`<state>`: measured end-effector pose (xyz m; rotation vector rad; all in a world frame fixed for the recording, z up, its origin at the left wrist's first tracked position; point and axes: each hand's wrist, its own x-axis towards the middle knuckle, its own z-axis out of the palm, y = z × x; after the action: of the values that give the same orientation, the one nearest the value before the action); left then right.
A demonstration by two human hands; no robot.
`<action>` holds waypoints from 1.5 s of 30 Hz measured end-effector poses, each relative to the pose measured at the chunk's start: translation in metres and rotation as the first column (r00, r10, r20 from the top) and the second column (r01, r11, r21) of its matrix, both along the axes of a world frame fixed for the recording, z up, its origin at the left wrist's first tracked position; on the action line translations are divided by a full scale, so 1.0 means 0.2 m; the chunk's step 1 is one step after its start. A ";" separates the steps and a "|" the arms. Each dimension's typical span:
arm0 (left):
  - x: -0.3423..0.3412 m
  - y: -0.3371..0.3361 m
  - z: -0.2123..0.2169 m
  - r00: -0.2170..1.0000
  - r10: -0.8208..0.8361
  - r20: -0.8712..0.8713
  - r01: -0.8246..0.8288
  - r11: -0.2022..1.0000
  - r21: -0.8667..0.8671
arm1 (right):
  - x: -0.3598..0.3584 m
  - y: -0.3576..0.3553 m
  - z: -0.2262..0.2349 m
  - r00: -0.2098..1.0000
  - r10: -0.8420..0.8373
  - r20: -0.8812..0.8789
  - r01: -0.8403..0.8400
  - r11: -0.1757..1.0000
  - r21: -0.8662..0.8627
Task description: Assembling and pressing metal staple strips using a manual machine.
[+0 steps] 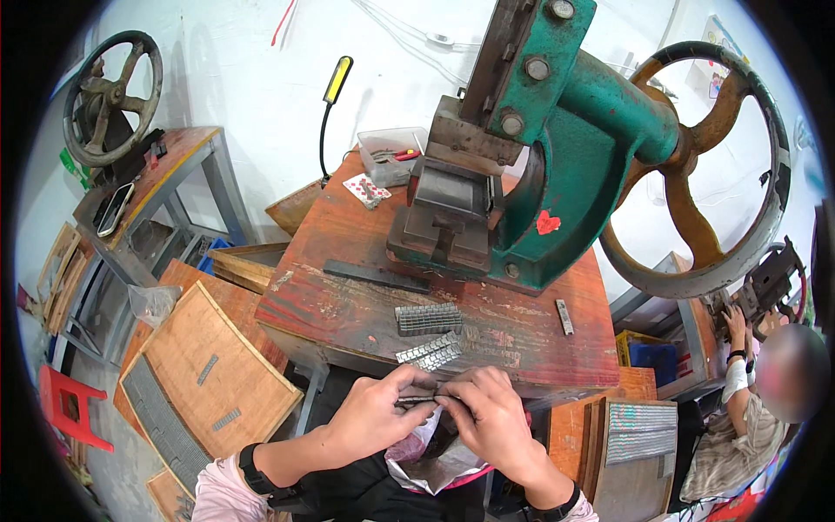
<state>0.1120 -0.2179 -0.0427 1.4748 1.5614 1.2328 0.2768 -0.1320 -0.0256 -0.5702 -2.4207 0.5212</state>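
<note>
A: Where's the piece being handled?

B: At six o'clock in the head view, just off the near edge of the bench (348,313). The left hand (374,416) and the right hand (494,416) meet there over a thin row of small grey metal pieces (424,401), with a crinkled plastic bag (426,457) in the lap beneath.

A: How does each grip stand?

B: Both are clenched on it. Left fingertips pinch the end toward nine o'clock, and right fingers curl over the end toward three o'clock. Most of the row is hidden under the fingers.

A: Which way does it lie?

B: Its long axis runs nine to three, roughly parallel to the bench edge and near level. I cannot tell which end is the front.

A: What could go wrong?

B: I'd judge the row could buckle or break apart if the pinch loosens on one side, since it looks to be loose pieces pressed together; bits would fall into the bag or onto the floor. It also sits beyond the bench, so nothing supports it.

A: And around it?

B: At twelve o'clock from the hands lie two stacked bundles of like pieces (428,318) and (430,351). Beyond stands a green hand press (565,157) with its big wheel (696,165) toward two o'clock. A flat dark bar (376,276) lies at eleven o'clock.
</note>
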 end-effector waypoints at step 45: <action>0.05 0.01 -0.05 0.846 -0.017 0.533 0.119 0.980 -0.157 | 0.08 -0.02 0.08 1.000 0.008 -0.012 -0.011 0.962 -0.274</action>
<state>0.1224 -0.2168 -0.0525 0.9483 1.1943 1.2769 0.2933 -0.1369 -0.0102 -0.6683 -2.3577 0.8700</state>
